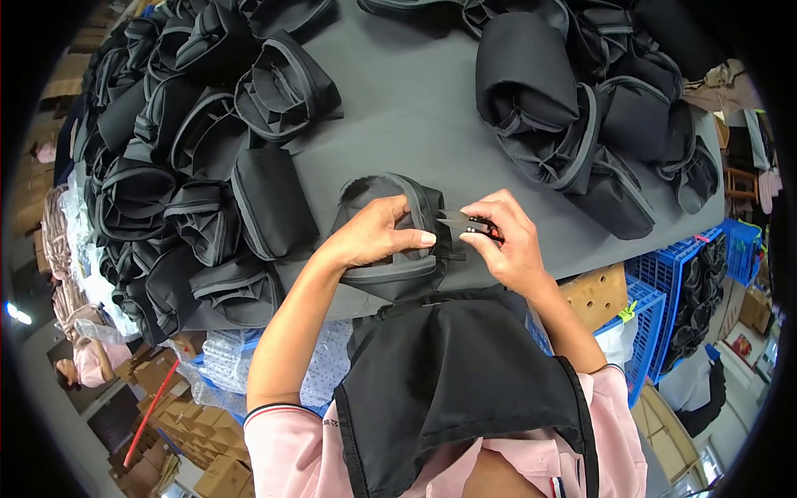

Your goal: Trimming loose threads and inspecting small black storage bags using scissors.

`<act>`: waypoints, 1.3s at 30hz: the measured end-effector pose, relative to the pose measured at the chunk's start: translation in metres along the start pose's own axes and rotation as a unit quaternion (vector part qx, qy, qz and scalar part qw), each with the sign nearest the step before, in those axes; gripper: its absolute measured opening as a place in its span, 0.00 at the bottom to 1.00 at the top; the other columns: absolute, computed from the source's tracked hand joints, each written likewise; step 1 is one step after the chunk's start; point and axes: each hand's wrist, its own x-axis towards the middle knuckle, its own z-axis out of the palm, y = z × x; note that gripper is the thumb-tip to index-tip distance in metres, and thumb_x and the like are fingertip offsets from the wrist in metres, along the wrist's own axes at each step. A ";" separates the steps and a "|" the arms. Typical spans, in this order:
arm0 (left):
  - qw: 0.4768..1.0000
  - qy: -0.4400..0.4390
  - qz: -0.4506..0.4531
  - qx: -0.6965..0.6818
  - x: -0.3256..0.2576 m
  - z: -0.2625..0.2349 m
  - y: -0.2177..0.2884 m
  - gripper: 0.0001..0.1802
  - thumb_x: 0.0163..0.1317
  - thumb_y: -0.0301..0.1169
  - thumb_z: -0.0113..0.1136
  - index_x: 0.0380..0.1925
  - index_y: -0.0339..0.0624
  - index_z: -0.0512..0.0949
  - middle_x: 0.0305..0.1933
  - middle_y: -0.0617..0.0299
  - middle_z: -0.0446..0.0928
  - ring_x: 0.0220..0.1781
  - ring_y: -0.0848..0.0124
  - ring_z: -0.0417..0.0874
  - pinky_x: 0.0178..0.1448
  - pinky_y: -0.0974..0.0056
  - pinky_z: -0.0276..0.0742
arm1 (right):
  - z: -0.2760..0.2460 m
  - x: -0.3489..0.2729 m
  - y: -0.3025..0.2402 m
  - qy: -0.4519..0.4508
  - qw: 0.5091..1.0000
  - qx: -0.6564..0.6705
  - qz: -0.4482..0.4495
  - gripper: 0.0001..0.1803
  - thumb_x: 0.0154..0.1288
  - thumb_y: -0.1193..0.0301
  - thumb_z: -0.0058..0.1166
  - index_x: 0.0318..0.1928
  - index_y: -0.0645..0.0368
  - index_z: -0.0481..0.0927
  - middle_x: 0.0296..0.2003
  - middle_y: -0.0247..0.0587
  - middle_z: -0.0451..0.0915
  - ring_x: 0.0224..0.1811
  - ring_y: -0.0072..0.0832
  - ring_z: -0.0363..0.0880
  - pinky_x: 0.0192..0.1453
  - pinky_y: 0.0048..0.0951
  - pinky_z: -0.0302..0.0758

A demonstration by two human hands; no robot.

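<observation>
A black zippered pouch (pixel 390 278) lies unzipped at the table's near edge, right in front of me. My left hand (pixel 378 232) is closed on its side wall, the thumb outside along the zipper edge and the fingers partly hidden inside. Just right of the pouch, my right hand (pixel 508 242) grips small black-handled thread snips (pixel 475 224). Their pale metal blades point left at the pouch's edge. Whether the blades touch the fabric or a thread I cannot tell.
Heaps of similar black pouches (pixel 207 133) cover the table's left side, with more pouches (pixel 564 108) at the right. Blue plastic crates (pixel 664 282) stand beyond the right edge. Cardboard boxes (pixel 195 423) sit on the floor at lower left, where another person (pixel 91 363) is seen.
</observation>
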 end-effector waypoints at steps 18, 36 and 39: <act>0.997 -0.062 0.014 -0.042 -0.005 0.009 0.008 0.19 0.51 0.30 0.66 0.42 0.33 0.74 0.36 0.64 0.77 0.37 0.78 0.73 0.42 0.71 0.70 | 0.006 -0.002 -0.011 0.011 0.998 -0.026 -0.058 0.11 0.46 0.77 0.61 0.34 0.59 0.78 0.26 0.36 0.73 0.22 0.31 0.73 0.26 0.29 0.68; 0.993 0.030 0.018 -0.113 -0.017 0.010 0.013 0.19 0.66 0.39 0.49 0.47 0.33 0.72 0.42 0.63 0.75 0.44 0.78 0.72 0.52 0.69 0.69 | 0.006 -0.010 -0.017 0.050 0.998 0.001 -0.035 0.12 0.46 0.79 0.61 0.35 0.60 0.78 0.26 0.37 0.72 0.22 0.26 0.71 0.25 0.25 0.68; 0.983 0.075 0.015 -0.166 -0.020 0.011 0.008 0.16 0.67 0.36 0.49 0.45 0.35 0.71 0.40 0.65 0.74 0.43 0.79 0.72 0.50 0.70 0.69 | 0.002 -0.024 -0.010 0.006 1.000 0.003 -0.023 0.13 0.46 0.79 0.62 0.36 0.60 0.78 0.28 0.37 0.72 0.23 0.26 0.71 0.26 0.24 0.69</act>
